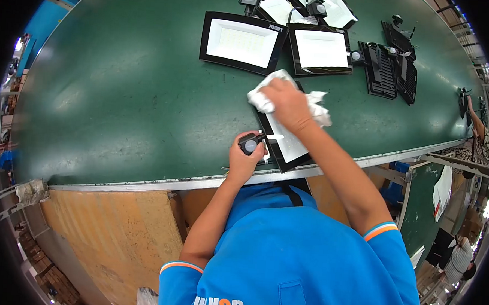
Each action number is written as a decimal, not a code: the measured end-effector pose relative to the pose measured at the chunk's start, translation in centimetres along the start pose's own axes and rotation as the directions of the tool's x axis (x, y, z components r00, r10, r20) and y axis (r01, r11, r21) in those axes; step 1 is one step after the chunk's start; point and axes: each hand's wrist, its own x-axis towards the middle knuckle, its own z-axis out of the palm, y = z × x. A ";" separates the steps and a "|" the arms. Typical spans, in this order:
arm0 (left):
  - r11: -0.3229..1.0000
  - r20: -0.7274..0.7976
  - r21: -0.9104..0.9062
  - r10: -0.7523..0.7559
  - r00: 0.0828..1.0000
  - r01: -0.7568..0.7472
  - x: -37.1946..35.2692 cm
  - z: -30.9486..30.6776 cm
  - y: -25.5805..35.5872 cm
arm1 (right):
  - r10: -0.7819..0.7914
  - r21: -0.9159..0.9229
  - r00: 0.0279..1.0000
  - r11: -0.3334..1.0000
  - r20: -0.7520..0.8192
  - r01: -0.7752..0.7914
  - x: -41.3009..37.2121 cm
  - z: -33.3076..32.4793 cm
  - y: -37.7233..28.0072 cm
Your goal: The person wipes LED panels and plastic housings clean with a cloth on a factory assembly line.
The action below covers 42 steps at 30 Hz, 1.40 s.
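A black-framed floodlight with a pale panel [289, 146] lies at an angle near the table's front edge. My left hand [246, 156] is closed around the small black sensor [250, 144] on the light's left side. With my right hand [288, 102] I press a crumpled white cloth [264, 100] on the far end of the light; the fingers are bunched on the cloth, and part of it sticks out to the right of the hand. The far part of the panel is hidden under the hand and cloth.
Beyond stand two lit-looking white-panelled floodlights [243, 42] [321, 49], with several more behind. Black finned floodlights [380, 71] lie to the right on the green table [121, 92]. A co-worker's arm [476, 122] reaches over the far right edge. Another person [460, 260] is at the lower right.
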 end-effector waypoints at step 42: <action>0.999 0.023 0.041 -0.002 1.000 0.001 -0.3 -0.3 0.3 | 0.393 0.029 0.913 0.919 -0.110 -0.393 -2.1 -1.3 5.9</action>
